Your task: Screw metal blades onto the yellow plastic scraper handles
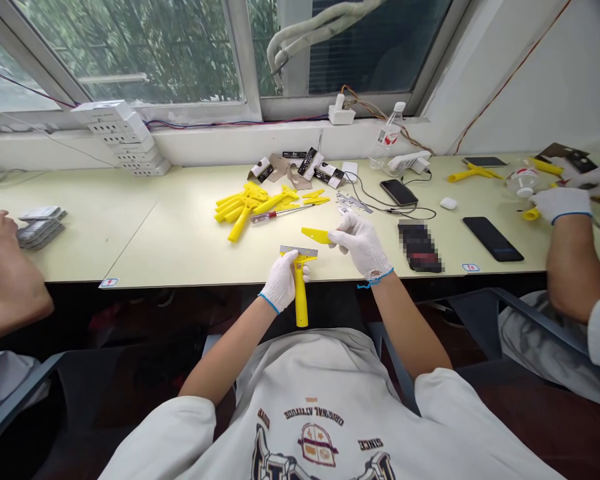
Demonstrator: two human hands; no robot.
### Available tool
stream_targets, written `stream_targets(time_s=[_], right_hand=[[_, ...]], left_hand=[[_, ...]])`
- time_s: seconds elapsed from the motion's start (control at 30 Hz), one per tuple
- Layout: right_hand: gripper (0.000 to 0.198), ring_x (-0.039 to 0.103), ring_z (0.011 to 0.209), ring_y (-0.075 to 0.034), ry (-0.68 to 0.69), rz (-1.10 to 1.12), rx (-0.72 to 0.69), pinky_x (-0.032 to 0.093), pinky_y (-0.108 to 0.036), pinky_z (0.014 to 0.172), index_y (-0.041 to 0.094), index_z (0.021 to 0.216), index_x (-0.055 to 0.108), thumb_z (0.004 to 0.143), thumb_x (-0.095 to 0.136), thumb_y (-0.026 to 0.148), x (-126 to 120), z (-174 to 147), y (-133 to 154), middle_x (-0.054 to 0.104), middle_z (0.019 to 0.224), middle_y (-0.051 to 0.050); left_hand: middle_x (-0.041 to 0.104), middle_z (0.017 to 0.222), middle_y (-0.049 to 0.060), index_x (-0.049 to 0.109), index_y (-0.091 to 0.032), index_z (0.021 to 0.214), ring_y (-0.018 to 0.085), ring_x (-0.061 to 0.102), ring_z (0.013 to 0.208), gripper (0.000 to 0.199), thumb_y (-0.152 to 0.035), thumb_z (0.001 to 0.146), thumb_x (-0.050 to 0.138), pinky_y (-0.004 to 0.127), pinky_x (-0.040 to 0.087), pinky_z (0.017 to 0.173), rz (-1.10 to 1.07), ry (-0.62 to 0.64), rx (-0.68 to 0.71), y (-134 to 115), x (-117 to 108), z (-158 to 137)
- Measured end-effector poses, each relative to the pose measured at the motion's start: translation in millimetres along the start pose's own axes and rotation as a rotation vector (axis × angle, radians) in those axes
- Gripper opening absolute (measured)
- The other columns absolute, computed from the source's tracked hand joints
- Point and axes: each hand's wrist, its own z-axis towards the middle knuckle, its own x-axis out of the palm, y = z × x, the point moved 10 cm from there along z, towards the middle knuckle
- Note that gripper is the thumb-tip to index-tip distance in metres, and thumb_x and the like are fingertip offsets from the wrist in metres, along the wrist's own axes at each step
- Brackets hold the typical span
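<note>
My left hand point(281, 280), in a white glove, is closed round a yellow scraper point(301, 300) near the table's front edge. Its handle points down toward me, and a grey metal blade point(289, 251) lies across its head. Just above and to the right, my gloved right hand point(359, 241) pinches the end of a flat yellow blade cover point(315, 235), held apart from the scraper. Beyond my hands lie a pile of yellow scraper handles point(245, 203), several loose yellow covers point(316, 200), a screwdriver point(280, 213) with a red handle, and loose metal blades point(353, 202).
Cardboard packaging point(310, 163) lies at the back. Right of my hands are a cabled phone point(399, 193), a pixelated dark item point(420, 247) and another phone point(493, 239). A bottle point(391, 133) and stacked white boxes point(130, 143) stand by the window. Co-workers sit on both sides.
</note>
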Motion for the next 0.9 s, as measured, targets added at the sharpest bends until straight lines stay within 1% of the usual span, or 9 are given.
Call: stream_targets(time_s=[0.1, 0.17, 0.3, 0.43, 0.5, 0.6, 0.73, 0.83, 0.9], right_hand=[[0.038, 0.06, 0.065, -0.01, 0.05, -0.137, -0.001, 0.042, -0.022, 0.056, 0.019, 0.075, 0.057, 0.076, 0.092, 0.035, 7, -5, -3, 0.067, 0.072, -0.001], [0.034, 0.058, 0.064, -0.01, 0.069, -0.199, -0.007, 0.044, -0.022, 0.056, 0.018, 0.078, 0.061, 0.079, 0.09, 0.037, 12, -5, -8, 0.067, 0.073, -0.001], [0.023, 0.064, 0.061, -0.012, 0.149, -0.18, 0.026, 0.054, -0.025, 0.056, 0.018, 0.088, 0.066, 0.084, 0.082, 0.034, 29, -5, -21, 0.07, 0.079, -0.002], [0.021, 0.076, 0.071, -0.017, 0.086, -0.144, 0.048, 0.063, -0.026, 0.061, 0.017, 0.086, 0.067, 0.083, 0.081, 0.032, 35, -9, -25, 0.074, 0.082, -0.004], [0.02, 0.078, 0.073, -0.019, 0.071, -0.133, 0.06, 0.064, -0.027, 0.06, 0.017, 0.088, 0.069, 0.084, 0.08, 0.033, 37, -11, -27, 0.075, 0.084, -0.005], [0.019, 0.077, 0.069, -0.018, 0.091, -0.187, 0.044, 0.064, -0.028, 0.06, 0.017, 0.096, 0.075, 0.085, 0.078, 0.032, 42, -14, -30, 0.078, 0.087, -0.005], [0.021, 0.08, 0.081, -0.021, 0.085, -0.338, -0.057, 0.067, -0.033, 0.073, 0.018, 0.105, 0.085, 0.09, 0.073, 0.028, 43, -15, -25, 0.084, 0.099, -0.007], [0.018, 0.081, 0.093, -0.024, 0.076, -0.488, -0.143, 0.066, -0.037, 0.089, 0.021, 0.1, 0.087, 0.093, 0.07, 0.021, 45, -15, -19, 0.086, 0.102, -0.006], [0.019, 0.081, 0.095, -0.023, 0.089, -0.582, -0.187, 0.063, -0.037, 0.095, 0.022, 0.097, 0.088, 0.093, 0.071, 0.016, 48, -15, -16, 0.086, 0.105, -0.005]], left_hand=[[0.066, 0.091, 0.006, 0.061, -0.019, 0.104, 0.015, 0.059, 0.059, 0.018, -0.033, 0.093, 0.066, 0.026, 0.047, 0.05, -0.033, 0.048, -0.043, 0, 5, 0], [0.067, 0.09, 0.008, 0.064, -0.018, 0.104, 0.017, 0.059, 0.06, 0.021, -0.034, 0.091, 0.063, 0.028, 0.048, 0.051, -0.068, 0.071, -0.049, -2, 7, -1], [0.07, 0.091, 0.01, 0.067, -0.018, 0.111, 0.021, 0.063, 0.064, 0.03, -0.029, 0.083, 0.061, 0.032, 0.052, 0.054, -0.094, 0.096, -0.041, -3, 7, -2], [0.072, 0.094, 0.012, 0.067, -0.015, 0.119, 0.023, 0.067, 0.069, 0.044, -0.021, 0.076, 0.06, 0.035, 0.056, 0.06, -0.079, 0.135, -0.033, -1, 9, -2], [0.073, 0.094, 0.012, 0.066, -0.013, 0.121, 0.023, 0.068, 0.07, 0.048, -0.018, 0.073, 0.061, 0.035, 0.057, 0.062, -0.058, 0.153, -0.039, 0, 11, -4], [0.073, 0.095, 0.011, 0.065, -0.014, 0.121, 0.021, 0.067, 0.07, 0.05, -0.015, 0.071, 0.063, 0.033, 0.055, 0.063, -0.028, 0.171, -0.028, 0, 14, -7], [0.071, 0.093, 0.008, 0.064, -0.016, 0.117, 0.017, 0.063, 0.066, 0.048, -0.012, 0.069, 0.065, 0.031, 0.051, 0.061, -0.018, 0.152, -0.003, -3, 17, -11], [0.069, 0.092, 0.005, 0.063, -0.018, 0.115, 0.016, 0.062, 0.065, 0.046, -0.012, 0.07, 0.066, 0.03, 0.049, 0.059, -0.029, 0.117, 0.008, -4, 14, -10], [0.069, 0.091, 0.005, 0.063, -0.019, 0.113, 0.015, 0.061, 0.064, 0.042, -0.014, 0.072, 0.067, 0.029, 0.049, 0.059, -0.037, 0.105, 0.013, -4, 12, -8]])
